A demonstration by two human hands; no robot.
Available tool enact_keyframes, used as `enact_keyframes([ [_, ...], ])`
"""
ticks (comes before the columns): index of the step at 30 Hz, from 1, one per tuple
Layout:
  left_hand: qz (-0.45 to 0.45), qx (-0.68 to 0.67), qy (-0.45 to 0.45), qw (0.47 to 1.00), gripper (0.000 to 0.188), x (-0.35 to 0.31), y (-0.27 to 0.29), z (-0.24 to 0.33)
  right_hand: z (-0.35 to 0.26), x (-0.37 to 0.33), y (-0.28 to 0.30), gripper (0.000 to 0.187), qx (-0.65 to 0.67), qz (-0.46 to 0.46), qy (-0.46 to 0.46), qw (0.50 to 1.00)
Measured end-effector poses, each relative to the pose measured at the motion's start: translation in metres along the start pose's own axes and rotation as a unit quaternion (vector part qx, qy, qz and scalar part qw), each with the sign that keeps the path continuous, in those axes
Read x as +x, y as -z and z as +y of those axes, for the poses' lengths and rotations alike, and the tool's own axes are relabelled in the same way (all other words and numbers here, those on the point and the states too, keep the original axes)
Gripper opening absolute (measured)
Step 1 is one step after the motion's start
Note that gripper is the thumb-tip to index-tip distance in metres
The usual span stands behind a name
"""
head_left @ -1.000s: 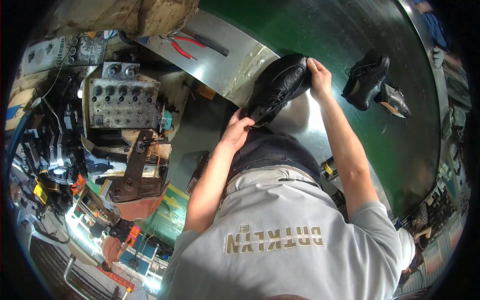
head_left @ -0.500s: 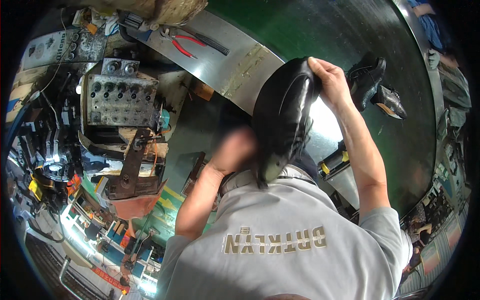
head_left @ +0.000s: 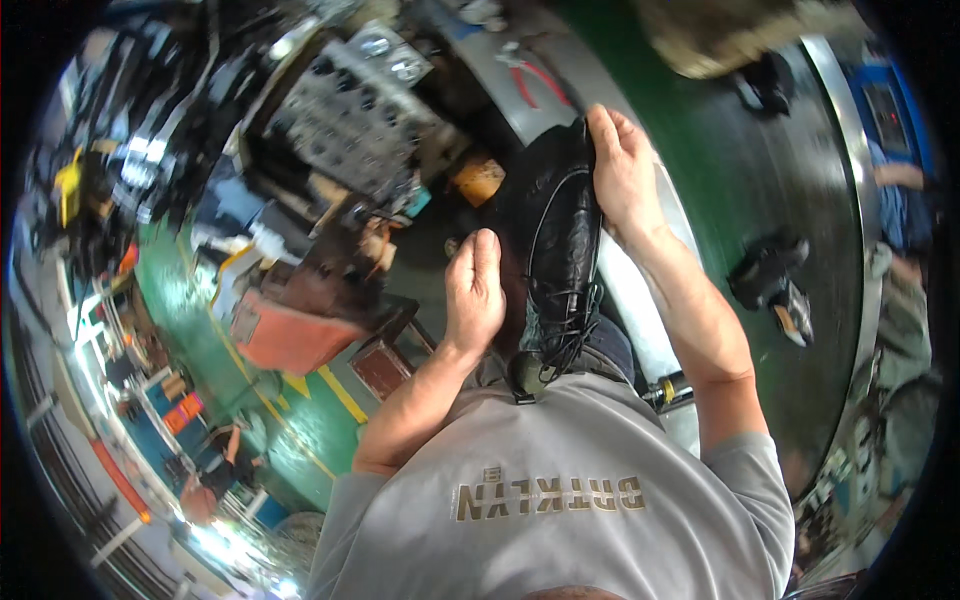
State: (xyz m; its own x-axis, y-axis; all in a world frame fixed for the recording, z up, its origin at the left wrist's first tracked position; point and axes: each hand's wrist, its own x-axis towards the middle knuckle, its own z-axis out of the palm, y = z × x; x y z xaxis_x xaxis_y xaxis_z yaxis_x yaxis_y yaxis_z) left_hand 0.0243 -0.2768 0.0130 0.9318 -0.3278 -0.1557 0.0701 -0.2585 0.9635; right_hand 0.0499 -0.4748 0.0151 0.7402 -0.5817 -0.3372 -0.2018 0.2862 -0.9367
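Note:
A black leather lace-up shoe (head_left: 556,225) hangs upright in front of my waist, toe away from me, its laces loose near the shirt. My right hand (head_left: 625,170) grips the toe end, thumb on top. Beside the shoe's left edge is my left hand (head_left: 474,295), fingers closed and thumb pressed along them. Whatever it may hold is hidden, and I cannot tell whether it touches the shoe. A dark greenish rounded piece (head_left: 528,372) shows at the shoe's near end.
Red-handled pliers (head_left: 538,82) lie on the metal ledge ahead. On the dark green belt (head_left: 790,190) at right rest black shoes (head_left: 775,280). A machine with a knobbed panel (head_left: 345,125) stands left, above an orange-red bin (head_left: 290,335). Other people are farther off.
My view has swung, so the machine and belt appear shifted. The shoe has turned more upright, its laces now plainly visible. My left hand, blurred before, now shows clearly beside it.

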Motion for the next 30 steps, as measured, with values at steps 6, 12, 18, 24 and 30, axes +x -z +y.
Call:
enact_keyframes([
  [6, 0.132, -0.063, -0.027, 0.989, 0.036, 0.014, 0.131, 0.025, -0.053, -0.009, -0.165, 0.032, 0.037, -0.239, 0.009, 0.97],
  [12, 0.254, -0.155, -0.026, 0.954, 0.036, 0.017, 0.253, 0.029, -0.09, -0.042, -0.315, 0.034, 0.022, -0.311, 0.092, 0.946],
  [18, 0.345, -0.316, 0.039, 0.883, 0.03, 0.041, 0.34, 0.051, -0.042, -0.056, -0.405, 0.04, 0.035, -0.323, 0.044, 0.945],
  [24, 0.296, -0.384, 0.031, 0.874, 0.035, 0.075, 0.406, 0.065, -0.026, -0.059, -0.463, 0.042, 0.087, -0.362, 0.009, 0.928],
  [30, 0.283, -0.45, -0.002, 0.847, 0.035, 0.135, 0.447, 0.045, -0.031, -0.039, -0.507, 0.023, 0.217, -0.384, -0.106, 0.891],
])
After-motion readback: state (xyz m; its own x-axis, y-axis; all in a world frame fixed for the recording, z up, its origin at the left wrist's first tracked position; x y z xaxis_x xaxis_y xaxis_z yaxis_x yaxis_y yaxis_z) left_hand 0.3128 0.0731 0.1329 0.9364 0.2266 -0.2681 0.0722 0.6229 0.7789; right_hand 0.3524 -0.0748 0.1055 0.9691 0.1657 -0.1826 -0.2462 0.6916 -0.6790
